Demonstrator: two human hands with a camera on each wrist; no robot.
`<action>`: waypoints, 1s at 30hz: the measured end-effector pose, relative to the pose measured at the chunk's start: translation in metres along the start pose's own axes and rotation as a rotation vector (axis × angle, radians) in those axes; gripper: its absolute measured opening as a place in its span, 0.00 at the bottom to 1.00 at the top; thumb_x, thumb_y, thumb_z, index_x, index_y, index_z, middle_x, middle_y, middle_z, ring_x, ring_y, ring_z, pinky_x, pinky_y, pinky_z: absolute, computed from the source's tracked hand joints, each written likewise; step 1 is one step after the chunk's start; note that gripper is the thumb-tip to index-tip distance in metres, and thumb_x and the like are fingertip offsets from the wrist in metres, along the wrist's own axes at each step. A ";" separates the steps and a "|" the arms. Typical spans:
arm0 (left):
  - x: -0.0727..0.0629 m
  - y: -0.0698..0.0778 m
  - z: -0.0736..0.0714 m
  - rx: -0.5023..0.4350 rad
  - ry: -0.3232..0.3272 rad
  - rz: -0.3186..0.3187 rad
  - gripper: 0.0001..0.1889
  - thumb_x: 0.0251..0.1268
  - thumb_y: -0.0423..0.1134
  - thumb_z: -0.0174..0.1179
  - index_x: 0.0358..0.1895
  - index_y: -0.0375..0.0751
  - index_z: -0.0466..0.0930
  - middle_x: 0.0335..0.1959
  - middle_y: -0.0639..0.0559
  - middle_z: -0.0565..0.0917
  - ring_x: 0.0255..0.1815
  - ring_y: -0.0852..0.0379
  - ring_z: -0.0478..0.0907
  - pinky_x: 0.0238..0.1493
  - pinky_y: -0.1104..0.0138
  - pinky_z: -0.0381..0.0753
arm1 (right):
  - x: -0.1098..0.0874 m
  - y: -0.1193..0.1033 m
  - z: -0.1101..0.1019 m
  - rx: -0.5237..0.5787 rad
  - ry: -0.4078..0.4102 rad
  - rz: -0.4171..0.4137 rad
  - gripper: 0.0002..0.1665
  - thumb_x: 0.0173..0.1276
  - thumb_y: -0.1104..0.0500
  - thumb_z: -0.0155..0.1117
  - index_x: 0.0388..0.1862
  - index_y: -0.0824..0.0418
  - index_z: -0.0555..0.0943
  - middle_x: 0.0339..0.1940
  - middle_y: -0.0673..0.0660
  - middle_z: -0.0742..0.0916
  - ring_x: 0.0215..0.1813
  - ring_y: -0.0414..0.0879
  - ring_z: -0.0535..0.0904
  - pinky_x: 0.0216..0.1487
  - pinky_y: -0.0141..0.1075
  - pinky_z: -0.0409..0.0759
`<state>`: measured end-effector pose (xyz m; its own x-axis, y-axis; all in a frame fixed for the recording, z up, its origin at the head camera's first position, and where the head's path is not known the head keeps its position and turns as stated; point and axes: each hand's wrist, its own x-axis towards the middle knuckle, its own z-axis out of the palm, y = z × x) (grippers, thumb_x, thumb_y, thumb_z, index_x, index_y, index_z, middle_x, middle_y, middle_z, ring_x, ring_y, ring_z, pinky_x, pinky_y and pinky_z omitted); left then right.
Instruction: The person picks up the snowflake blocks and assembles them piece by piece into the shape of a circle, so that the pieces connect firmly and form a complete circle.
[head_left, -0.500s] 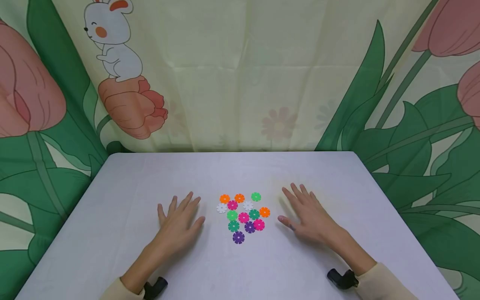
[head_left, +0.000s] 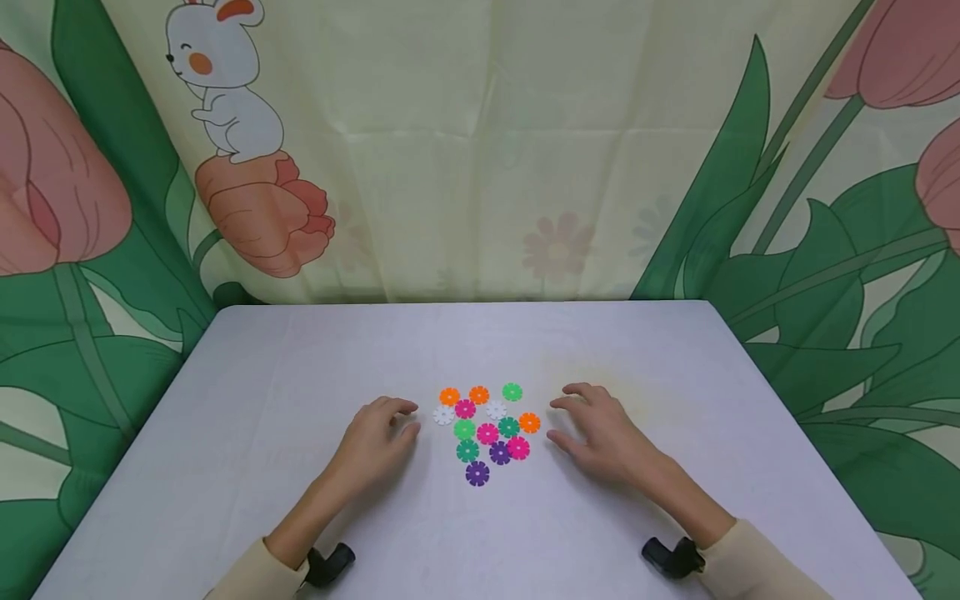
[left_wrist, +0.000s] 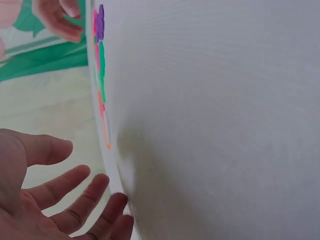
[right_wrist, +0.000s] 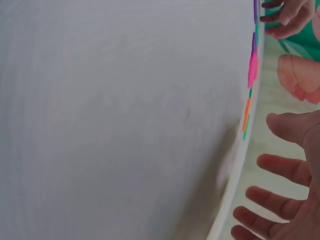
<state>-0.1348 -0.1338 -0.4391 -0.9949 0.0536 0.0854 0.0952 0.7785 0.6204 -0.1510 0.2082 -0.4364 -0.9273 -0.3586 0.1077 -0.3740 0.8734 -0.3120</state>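
Several flat, notched plastic discs, shaped like little flowers, lie in a loose cluster on the white table (head_left: 300,358). Among them are an orange disc (head_left: 529,423), a light green disc (head_left: 512,392), a pink disc (head_left: 487,434), a white disc (head_left: 443,415) and a purple disc (head_left: 477,474). Left of the cluster is my left hand (head_left: 375,442), fingers loosely bent and holding nothing. My right hand (head_left: 603,433) hovers on the other side, fingers spread and relaxed, also without anything in it. Both wrist views show the discs edge-on, beyond the fingers.
Behind the table hangs a pale curtain (head_left: 450,167) printed with tulips, leaves and a rabbit on a flower. A small black camera (head_left: 330,565) is strapped at the left wrist, another black camera (head_left: 672,557) at the right. Beige sleeves cover both forearms.
Both hands have turned and their fingers have bent from a flatter spread. The left hand has shifted right and the right hand slightly left, towards the discs, which lie as before.
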 end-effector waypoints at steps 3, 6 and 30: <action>0.003 -0.001 0.002 -0.031 -0.017 -0.017 0.13 0.71 0.38 0.67 0.55 0.38 0.88 0.52 0.44 0.89 0.50 0.48 0.84 0.55 0.53 0.88 | 0.002 -0.004 0.001 0.035 -0.006 0.002 0.25 0.67 0.49 0.77 0.60 0.57 0.86 0.60 0.59 0.84 0.63 0.56 0.79 0.64 0.55 0.83; 0.007 -0.002 0.004 -0.046 -0.035 -0.025 0.12 0.71 0.37 0.67 0.53 0.38 0.88 0.49 0.45 0.89 0.45 0.52 0.82 0.50 0.58 0.88 | 0.004 -0.008 0.002 0.090 -0.038 0.016 0.23 0.67 0.51 0.77 0.58 0.56 0.87 0.53 0.55 0.84 0.55 0.49 0.80 0.57 0.47 0.86; 0.032 0.007 0.024 -0.115 -0.087 -0.133 0.16 0.63 0.44 0.77 0.49 0.39 0.88 0.37 0.49 0.86 0.37 0.55 0.76 0.37 0.69 0.79 | 0.011 -0.019 0.019 0.296 -0.160 -0.067 0.23 0.60 0.45 0.84 0.49 0.55 0.89 0.33 0.46 0.81 0.34 0.39 0.73 0.34 0.28 0.74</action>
<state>-0.1669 -0.1114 -0.4506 -0.9976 0.0125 -0.0681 -0.0393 0.7063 0.7068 -0.1540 0.1816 -0.4477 -0.8776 -0.4793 -0.0049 -0.3907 0.7213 -0.5719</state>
